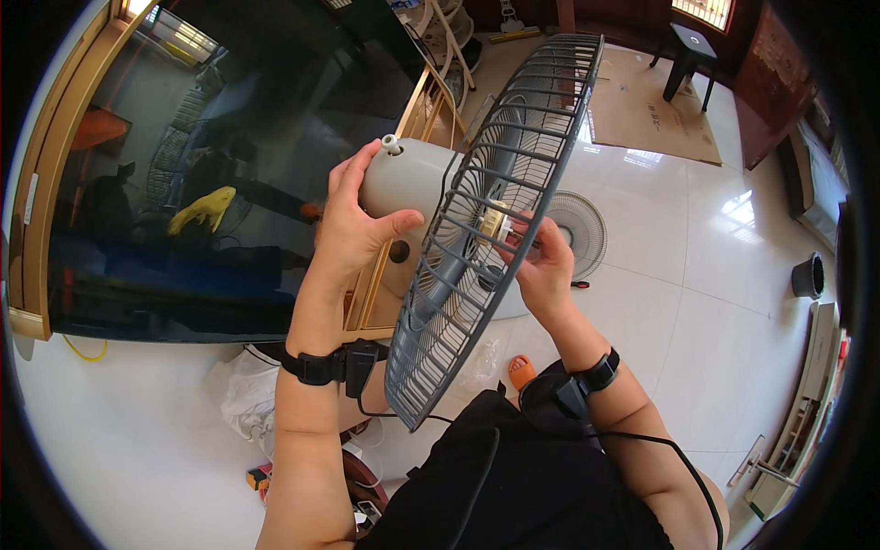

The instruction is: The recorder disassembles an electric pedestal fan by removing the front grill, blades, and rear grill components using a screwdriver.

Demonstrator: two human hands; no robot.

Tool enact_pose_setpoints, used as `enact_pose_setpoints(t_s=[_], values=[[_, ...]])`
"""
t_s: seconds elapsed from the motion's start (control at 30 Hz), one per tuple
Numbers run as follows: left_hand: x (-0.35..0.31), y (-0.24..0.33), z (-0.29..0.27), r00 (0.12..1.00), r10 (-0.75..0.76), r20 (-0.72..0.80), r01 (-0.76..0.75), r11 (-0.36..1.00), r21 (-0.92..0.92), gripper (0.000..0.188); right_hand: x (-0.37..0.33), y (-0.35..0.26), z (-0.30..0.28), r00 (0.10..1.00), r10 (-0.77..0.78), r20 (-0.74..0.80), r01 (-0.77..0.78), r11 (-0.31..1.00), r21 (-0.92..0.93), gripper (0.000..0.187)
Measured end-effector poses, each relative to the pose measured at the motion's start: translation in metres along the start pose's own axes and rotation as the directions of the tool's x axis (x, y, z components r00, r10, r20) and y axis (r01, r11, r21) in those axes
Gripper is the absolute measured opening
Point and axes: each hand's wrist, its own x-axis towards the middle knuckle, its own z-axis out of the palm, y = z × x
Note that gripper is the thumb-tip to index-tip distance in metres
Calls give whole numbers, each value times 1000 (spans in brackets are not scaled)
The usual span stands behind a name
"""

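Observation:
An electric fan head stands upright before me, seen nearly edge-on. My left hand (353, 215) grips its light grey motor housing (412, 179) from behind, thumb stretched along the near side. A small white knob (391, 144) sticks up from the top of the housing. Dark grey wire makes up the fan's rear grille (431, 344), and grey fan blades (440, 275) sit inside it. At the hub, on the open right side, my right hand (541, 266) pinches around a cream plastic hub piece (495, 223); its fingertips are partly hidden by the grille.
Left of the fan stands a large dark-glass screen or panel (266, 119) in a gold frame. A round wire fan cover (587, 238) lies on the tiled floor to the right. Farther off are flattened cardboard (642, 110), a black stool (692, 50) and a dark bucket (808, 275).

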Motion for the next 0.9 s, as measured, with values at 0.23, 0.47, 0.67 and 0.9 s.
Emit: enact_pose_setpoints(t_s=[0.23,0.47,0.67,0.9], values=[[3,0,1,1000,15,1,-15,1000,-28,97,1,-9,2,979,199,47,-201,902,382,36],[2,-1,0,1000,-11,5,11,999,-51,97,1,-8,2,975,211,76,-224,905,361,34],[0,1,4,1000,-22,-6,21,995,-94,96,2,-6,0,967,244,78,-256,891,376,32],[0,5,2,999,-39,5,39,990,-136,96,1,-2,-3,969,226,103,-248,887,390,32]])
